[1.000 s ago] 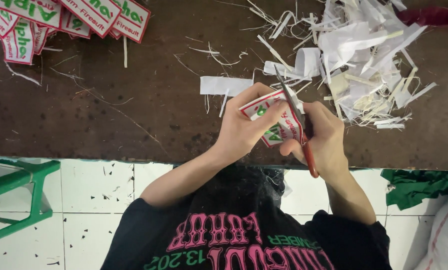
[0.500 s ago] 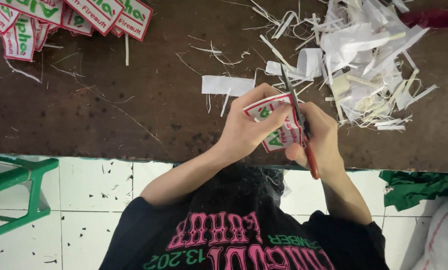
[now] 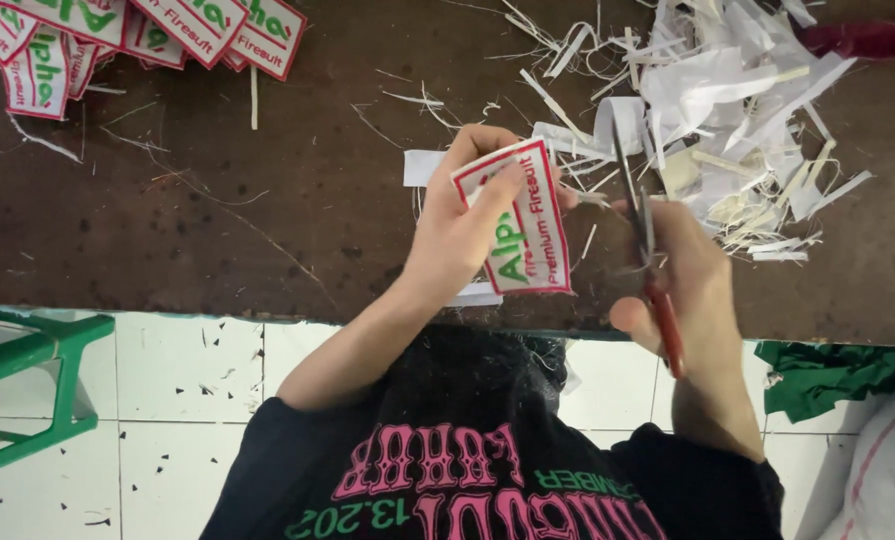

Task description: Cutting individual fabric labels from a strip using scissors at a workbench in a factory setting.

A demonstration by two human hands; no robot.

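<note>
Since half a second ago, the patch [image 3: 524, 222] has swung out from under the scissors [image 3: 640, 235] and now stands apart from the blades, its face toward the camera. The left hand [image 3: 465, 232] grasps this one patch, fingers [image 3: 490, 195] spread over its near edge and thumb behind, wrist bent up from the table [image 3: 218, 210] edge. The right hand [image 3: 680, 275] is clenched round the red handles of one pair of scissors, blades pointing away toward the heap of white scraps [image 3: 728, 110]. How far the blades gape cannot be told. Roughly six more patches [image 3: 138, 30] lie overlapped at the far left corner. One green stool [image 3: 28, 390] stands on the tiled floor.
</note>
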